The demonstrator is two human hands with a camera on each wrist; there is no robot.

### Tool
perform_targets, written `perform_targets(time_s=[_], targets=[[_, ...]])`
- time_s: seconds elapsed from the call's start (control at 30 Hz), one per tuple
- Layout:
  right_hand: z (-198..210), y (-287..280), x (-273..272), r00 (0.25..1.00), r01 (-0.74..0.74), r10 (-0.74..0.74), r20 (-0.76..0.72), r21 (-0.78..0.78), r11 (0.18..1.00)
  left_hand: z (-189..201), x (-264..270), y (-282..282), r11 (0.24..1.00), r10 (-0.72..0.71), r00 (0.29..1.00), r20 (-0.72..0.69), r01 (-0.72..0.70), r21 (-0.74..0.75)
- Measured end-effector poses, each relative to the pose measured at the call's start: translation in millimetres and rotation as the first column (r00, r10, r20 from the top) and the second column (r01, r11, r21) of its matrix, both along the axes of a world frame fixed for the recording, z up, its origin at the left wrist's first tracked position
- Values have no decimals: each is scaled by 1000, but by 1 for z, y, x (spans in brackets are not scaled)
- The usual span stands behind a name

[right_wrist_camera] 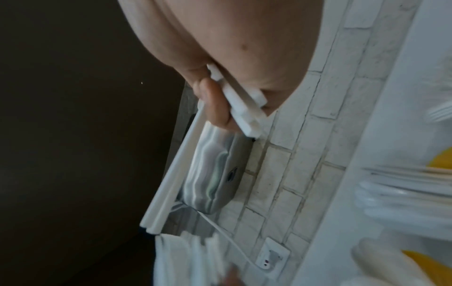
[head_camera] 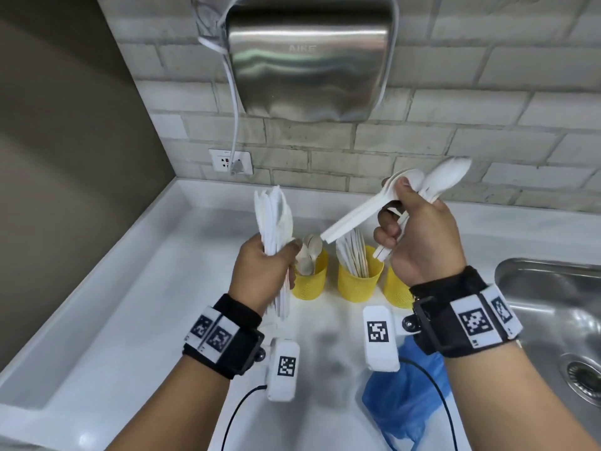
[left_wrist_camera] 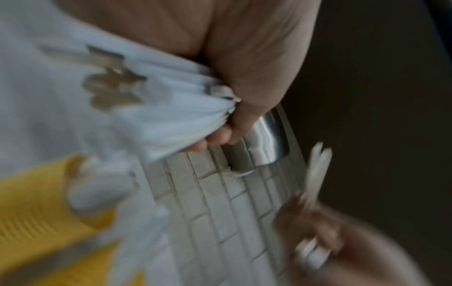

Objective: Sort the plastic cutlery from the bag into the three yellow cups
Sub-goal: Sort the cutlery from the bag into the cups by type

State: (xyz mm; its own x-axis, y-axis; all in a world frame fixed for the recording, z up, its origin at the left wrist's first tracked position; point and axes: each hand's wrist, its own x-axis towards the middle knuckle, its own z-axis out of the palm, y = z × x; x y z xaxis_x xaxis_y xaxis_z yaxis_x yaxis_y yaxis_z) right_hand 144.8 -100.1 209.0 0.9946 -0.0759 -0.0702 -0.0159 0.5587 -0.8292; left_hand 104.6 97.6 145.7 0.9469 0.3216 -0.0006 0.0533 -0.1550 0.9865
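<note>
My left hand (head_camera: 276,255) grips an upright bundle of white plastic cutlery (head_camera: 272,216); the blurred left wrist view shows the fingers (left_wrist_camera: 220,135) curled round that bundle (left_wrist_camera: 166,116). My right hand (head_camera: 395,211) holds several white spoons (head_camera: 445,177), bowls up to the right, handles (right_wrist_camera: 171,183) slanting down to the left. Both hands hover over three yellow cups. The left cup (head_camera: 310,281) contains spoons, the middle cup (head_camera: 356,284) flat pieces, and the right cup (head_camera: 395,289) is half hidden behind my right wrist.
A crumpled blue plastic bag (head_camera: 403,395) lies on the white counter (head_camera: 146,304) near me. A steel sink (head_camera: 553,307) is at the right. On the brick wall hang a steel hand dryer (head_camera: 309,56) and a socket (head_camera: 231,161) with its cable.
</note>
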Motion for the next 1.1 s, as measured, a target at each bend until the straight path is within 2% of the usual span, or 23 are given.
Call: perform_targets(time_s=[0.07, 0.1, 0.17, 0.37, 0.53, 0.63, 0.87, 1.0, 1.1], targets=[[-10, 2, 1, 1000, -13, 11, -17, -102, 995, 9, -2, -3, 965, -64, 998, 28, 69, -251], [-15, 4, 2, 999, -35, 32, -24, -150, 988, 14, -3, -6, 939, -101, 994, 37, 107, -327], [-25, 11, 1, 995, -100, 92, -47, -202, 974, 19, -4, -11, 902, -189, 981, 44, 191, -388], [-35, 22, 0, 978, -208, 197, -71, -218, 954, 12, -6, -16, 873, -380, 925, 35, 371, -317], [-32, 24, -3, 962, -272, 268, -52, -294, 917, 13, -10, -21, 787, -495, 869, 25, 460, -411], [-26, 24, -7, 957, -288, 288, -45, -303, 908, 14, -11, -24, 770, -497, 867, 29, 456, -447], [-27, 26, -11, 953, -294, 301, -9, -253, 922, 11, -9, -27, 816, -457, 890, 6, 421, -397], [-36, 30, -7, 967, -253, 237, -91, -317, 914, 12, -9, -30, 847, -416, 907, 67, 414, -334], [-42, 29, -5, 941, -330, 301, -156, -220, 918, 15, -7, -30, 886, -356, 929, 99, 370, -281]])
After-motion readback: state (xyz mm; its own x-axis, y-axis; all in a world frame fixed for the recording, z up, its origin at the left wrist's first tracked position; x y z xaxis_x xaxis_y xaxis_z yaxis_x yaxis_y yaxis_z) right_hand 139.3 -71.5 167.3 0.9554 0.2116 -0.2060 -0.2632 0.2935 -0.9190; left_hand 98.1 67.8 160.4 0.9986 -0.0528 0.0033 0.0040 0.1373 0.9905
